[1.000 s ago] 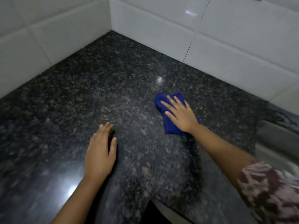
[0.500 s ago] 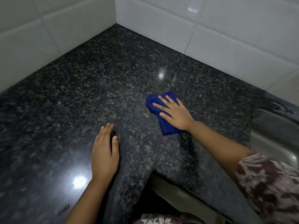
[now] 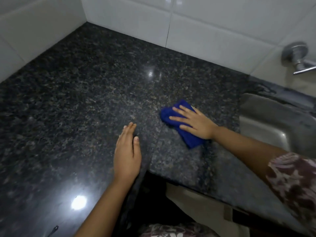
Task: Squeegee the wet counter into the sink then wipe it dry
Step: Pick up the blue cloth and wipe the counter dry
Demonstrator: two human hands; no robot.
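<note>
A dark speckled granite counter [image 3: 89, 93] fills an L-shaped corner. On it lies a folded blue cloth [image 3: 188, 139], pressed flat under my right hand [image 3: 195, 123] with fingers spread over it, a little left of the steel sink [image 3: 266, 117]. My left hand [image 3: 127, 154] rests flat on the counter near the inner front edge, fingers together, holding nothing. No squeegee is in view.
White wall tiles [image 3: 213, 31] rise behind the counter on two sides. A chrome tap handle [image 3: 297, 57] sticks out of the wall above the sink. The counter's front edge [image 3: 196, 183] drops to a dark gap below. Ceiling light glints on the stone at lower left.
My right hand has slid the blue cloth toward the sink and nearer the front edge. The view has shifted right, bringing the tap and more of the sink into sight. My left hand stays put.
</note>
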